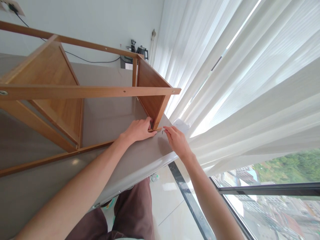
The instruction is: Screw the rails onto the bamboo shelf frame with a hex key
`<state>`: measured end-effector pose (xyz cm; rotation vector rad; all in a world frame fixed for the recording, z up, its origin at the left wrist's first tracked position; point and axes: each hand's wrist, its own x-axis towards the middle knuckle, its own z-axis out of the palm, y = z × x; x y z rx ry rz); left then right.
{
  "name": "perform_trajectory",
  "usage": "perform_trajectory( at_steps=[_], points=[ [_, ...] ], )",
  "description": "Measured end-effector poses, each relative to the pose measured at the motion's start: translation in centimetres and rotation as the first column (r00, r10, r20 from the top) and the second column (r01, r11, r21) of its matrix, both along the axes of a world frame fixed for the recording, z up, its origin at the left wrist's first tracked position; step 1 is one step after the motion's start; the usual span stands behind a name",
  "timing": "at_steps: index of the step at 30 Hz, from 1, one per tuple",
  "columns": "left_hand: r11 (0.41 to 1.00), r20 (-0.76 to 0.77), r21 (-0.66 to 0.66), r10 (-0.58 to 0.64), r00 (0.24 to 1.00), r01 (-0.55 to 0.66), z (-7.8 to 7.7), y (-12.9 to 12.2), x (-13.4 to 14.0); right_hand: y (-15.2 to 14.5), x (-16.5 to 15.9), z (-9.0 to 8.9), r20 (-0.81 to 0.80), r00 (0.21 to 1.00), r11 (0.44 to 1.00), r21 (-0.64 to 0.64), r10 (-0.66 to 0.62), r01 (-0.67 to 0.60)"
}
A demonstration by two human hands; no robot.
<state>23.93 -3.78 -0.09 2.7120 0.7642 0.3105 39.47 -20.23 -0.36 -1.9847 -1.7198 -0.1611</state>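
A wooden shelf frame (105,91) lies on its side on a grey tabletop (105,116). My left hand (140,129) is closed around the right end of its lower rail (95,145), by the corner where the end panel (151,85) meets it. In the fingertips of my right hand (178,141) is a small, thin, bent metal hex key (162,132), just right of that rail end. Whether the key touches a bolt there, I cannot tell. Bolt heads show on the upper rail, one of them near its right end (173,91).
White curtains (225,83) hang close on the right, beside a window with a dark frame (270,189). A black kettle (142,50) stands at the back near the wall, and a black cable (92,62) runs behind the shelf. Below the table edge is a tiled floor (167,200).
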Motion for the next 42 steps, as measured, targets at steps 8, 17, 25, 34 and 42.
perform_trajectory(
  at_steps=[8, 17, 25, 34, 42],
  points=[
    [1.000, 0.009, -0.009, -0.004, 1.000, 0.004, -0.1, 0.1, 0.0, -0.1, -0.9, 0.3, 0.051, 0.998, 0.994, -0.106, 0.027, -0.021],
    [1.000, 0.029, -0.024, 0.004, 1.000, -0.003, -0.3, 0.0, 0.1, 0.2, -0.5, -1.0, 0.006, 0.997, 0.996, -0.033, 0.079, -0.079],
    [0.999, 0.025, -0.044, 0.000, 1.000, 0.001, -0.1, 0.1, 0.0, 0.4, -0.5, -0.4, 0.108, 0.989, 0.988, -0.129, 0.102, -0.088],
    [0.999, 0.005, -0.049, -0.005, 1.000, 0.006, 0.2, 0.0, -0.1, 0.4, -0.3, -0.9, 0.099, 0.989, 0.990, -0.100, 0.109, -0.099],
    [0.999, 0.013, -0.046, -0.021, 1.000, 0.022, 0.3, -0.1, -0.2, 0.3, -0.6, -0.8, 0.059, 0.991, 0.991, -0.071, 0.119, -0.115]
  ],
)
